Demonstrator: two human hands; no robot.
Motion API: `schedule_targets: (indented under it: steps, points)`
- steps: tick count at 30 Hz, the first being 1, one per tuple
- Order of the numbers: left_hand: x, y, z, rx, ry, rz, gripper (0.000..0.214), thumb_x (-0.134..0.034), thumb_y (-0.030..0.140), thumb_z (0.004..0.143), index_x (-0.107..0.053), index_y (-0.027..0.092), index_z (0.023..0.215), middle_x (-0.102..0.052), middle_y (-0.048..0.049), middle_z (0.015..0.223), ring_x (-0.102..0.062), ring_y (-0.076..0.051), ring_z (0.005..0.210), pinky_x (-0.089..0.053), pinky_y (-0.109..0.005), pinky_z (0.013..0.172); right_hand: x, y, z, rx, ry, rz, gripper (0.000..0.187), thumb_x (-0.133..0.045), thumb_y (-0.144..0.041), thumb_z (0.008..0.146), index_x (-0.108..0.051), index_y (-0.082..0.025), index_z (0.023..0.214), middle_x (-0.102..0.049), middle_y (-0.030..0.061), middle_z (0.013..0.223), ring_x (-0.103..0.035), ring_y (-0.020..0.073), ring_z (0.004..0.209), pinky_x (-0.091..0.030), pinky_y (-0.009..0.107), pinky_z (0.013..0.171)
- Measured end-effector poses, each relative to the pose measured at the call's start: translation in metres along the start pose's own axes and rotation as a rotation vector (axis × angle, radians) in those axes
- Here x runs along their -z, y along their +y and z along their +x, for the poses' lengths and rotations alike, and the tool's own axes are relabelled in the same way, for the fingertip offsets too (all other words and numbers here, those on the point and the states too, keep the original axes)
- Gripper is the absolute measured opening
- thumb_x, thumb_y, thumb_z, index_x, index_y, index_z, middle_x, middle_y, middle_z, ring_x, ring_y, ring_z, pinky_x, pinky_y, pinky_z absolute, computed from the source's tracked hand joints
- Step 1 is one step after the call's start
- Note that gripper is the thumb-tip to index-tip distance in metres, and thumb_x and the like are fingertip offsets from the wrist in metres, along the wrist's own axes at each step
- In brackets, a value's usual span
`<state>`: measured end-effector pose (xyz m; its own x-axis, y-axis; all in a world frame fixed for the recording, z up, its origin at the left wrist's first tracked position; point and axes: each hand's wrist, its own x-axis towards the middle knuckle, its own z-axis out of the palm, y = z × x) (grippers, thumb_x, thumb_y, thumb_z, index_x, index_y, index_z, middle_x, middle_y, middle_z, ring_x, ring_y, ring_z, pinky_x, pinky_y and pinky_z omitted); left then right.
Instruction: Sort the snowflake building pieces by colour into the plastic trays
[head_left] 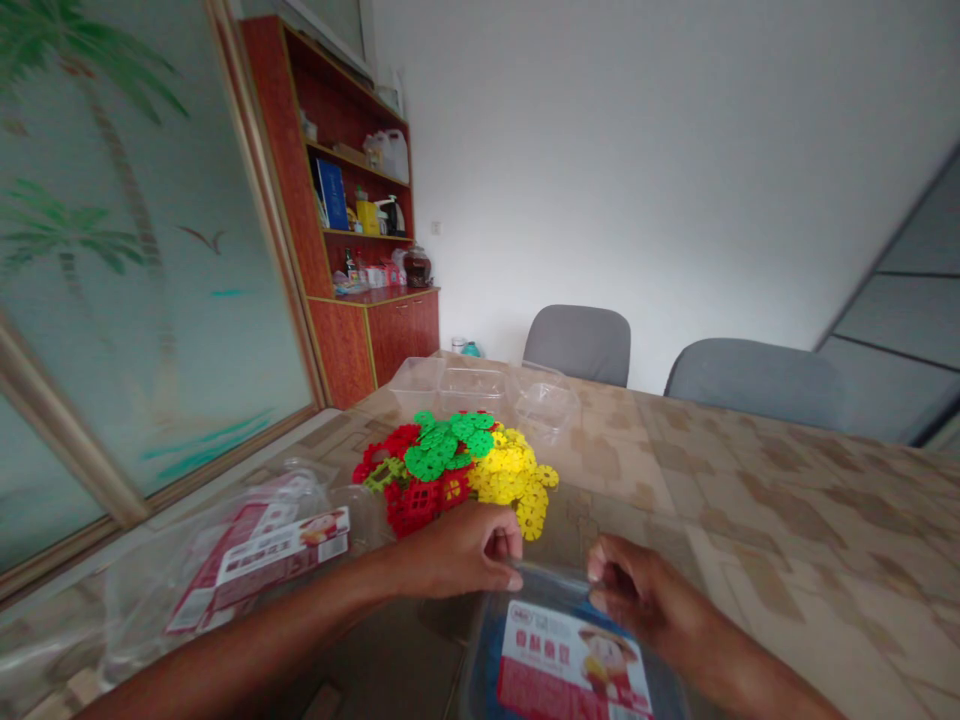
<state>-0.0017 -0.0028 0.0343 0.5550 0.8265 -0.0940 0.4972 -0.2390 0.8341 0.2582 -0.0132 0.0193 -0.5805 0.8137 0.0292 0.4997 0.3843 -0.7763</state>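
Note:
A clear plastic food box [562, 585] with a red and white label [574, 665] stands before me at the bottom of the view, cut off by the lower edge. Something blue shows through its sides. My left hand [476, 550] is closed, thumb and forefinger at the box's far left rim. At the far right rim, my right hand [637, 590] has its fingers curled in a pinch on the edge. Just beyond my left hand lies a pile of plastic snowflake pieces: green [450, 445], red [420, 505] and yellow [514, 475].
Clear lids with similar labels [281, 550] are stacked at the left. Open clear plastic trays [480, 385] stand behind the pile. Two grey chairs [577, 345] line the far side of the patterned table [765, 520]. A wooden cabinet [345, 200] and a frosted glass door [150, 250] are further left.

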Motion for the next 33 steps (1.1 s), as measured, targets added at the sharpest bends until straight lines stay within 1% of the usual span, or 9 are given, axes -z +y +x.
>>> schedule_targets:
  steps: [4, 8, 13, 18, 21, 24, 27, 30, 33]
  points:
    - [-0.002, 0.002, 0.0, 0.016, -0.058, -0.025, 0.018, -0.066, 0.025, 0.069, -0.059, 0.015, 0.081, -0.048, 0.0054, 0.065, -0.043, -0.009, 0.057, -0.028, -0.018, 0.049, -0.003, -0.007, -0.001, -0.03, -0.052, -0.006, 0.009, -0.048, -0.024, 0.077, -0.041, -0.02, 0.074, -0.041, -0.0034, 0.067, -0.036, 0.0119, 0.062, -0.029, 0.023, 0.054]
    - [-0.003, 0.007, -0.004, 0.02, -0.057, -0.045, 0.015, -0.064, 0.025, 0.07, -0.058, 0.015, 0.079, -0.046, 0.0064, 0.062, -0.042, -0.008, 0.055, -0.028, -0.018, 0.048, -0.014, -0.014, 0.003, -0.066, 0.014, -0.064, 0.024, -0.054, -0.024, 0.069, -0.031, -0.021, 0.061, -0.03, -0.0069, 0.056, -0.027, 0.0095, 0.054, -0.019, 0.023, 0.047]
    - [-0.004, 0.016, -0.013, 0.024, -0.02, 0.066, 0.013, -0.064, 0.022, 0.069, -0.057, 0.016, 0.077, -0.049, 0.0063, 0.064, -0.044, -0.009, 0.058, -0.029, -0.018, 0.049, -0.025, -0.015, 0.005, -0.021, 0.051, 0.006, 0.033, -0.056, -0.034, 0.071, -0.028, -0.022, 0.06, -0.025, -0.0088, 0.055, -0.023, 0.0082, 0.051, -0.015, 0.023, 0.046]
    - [-0.009, 0.018, -0.019, 0.026, 0.071, 0.172, 0.008, -0.062, 0.02, 0.071, -0.055, 0.017, 0.074, -0.049, 0.0061, 0.064, -0.044, -0.009, 0.059, -0.027, -0.018, 0.049, -0.024, -0.019, 0.003, -0.031, 0.088, -0.152, 0.031, -0.058, -0.027, 0.07, -0.029, -0.022, 0.06, -0.028, -0.0087, 0.053, -0.026, 0.0078, 0.049, -0.016, 0.022, 0.045]
    - [-0.008, 0.016, -0.018, -0.015, 0.061, 0.175, 0.008, -0.061, 0.02, 0.072, -0.055, 0.017, 0.076, -0.049, 0.0063, 0.066, -0.044, -0.009, 0.061, -0.026, -0.018, 0.05, -0.022, -0.021, 0.003, -0.039, 0.097, -0.242, 0.028, -0.059, -0.021, 0.067, -0.032, -0.021, 0.06, -0.032, -0.0084, 0.051, -0.03, 0.0075, 0.048, -0.017, 0.021, 0.046]
    - [-0.006, 0.016, -0.016, -0.016, -0.005, 0.127, 0.011, -0.064, 0.021, 0.071, -0.056, 0.017, 0.077, -0.048, 0.0067, 0.066, -0.044, -0.008, 0.06, -0.027, -0.018, 0.05, -0.02, -0.02, 0.003, -0.059, 0.093, -0.226, 0.027, -0.059, -0.022, 0.066, -0.033, -0.021, 0.059, -0.033, -0.0083, 0.052, -0.031, 0.0074, 0.049, -0.018, 0.021, 0.046]
    - [-0.008, 0.021, -0.015, 0.047, -0.029, 0.133, 0.012, -0.064, 0.021, 0.068, -0.055, 0.017, 0.076, -0.048, 0.0064, 0.065, -0.043, -0.009, 0.06, -0.027, -0.018, 0.049, -0.02, -0.021, 0.003, -0.07, 0.019, -0.155, 0.024, -0.059, -0.023, 0.066, -0.036, -0.02, 0.061, -0.034, -0.008, 0.053, -0.032, 0.0079, 0.05, -0.018, 0.021, 0.045]
    - [-0.018, 0.026, -0.018, 0.079, 0.007, 0.193, 0.01, -0.061, 0.017, 0.069, -0.055, 0.018, 0.076, -0.049, 0.0058, 0.068, -0.043, -0.01, 0.062, -0.026, -0.019, 0.051, -0.025, -0.026, 0.002, -0.089, -0.049, -0.138, 0.02, -0.058, -0.021, 0.065, -0.038, -0.02, 0.063, -0.036, -0.0073, 0.055, -0.033, 0.0087, 0.052, -0.02, 0.021, 0.046]
    - [-0.028, 0.023, -0.022, 0.01, 0.081, 0.249, 0.012, -0.06, 0.015, 0.07, -0.053, 0.019, 0.079, -0.05, 0.005, 0.074, -0.045, -0.011, 0.068, -0.028, -0.02, 0.056, -0.033, -0.03, 0.003, -0.122, -0.003, -0.13, 0.023, -0.057, -0.019, 0.064, -0.034, -0.021, 0.062, -0.034, -0.0077, 0.055, -0.033, 0.0087, 0.052, -0.02, 0.021, 0.047]
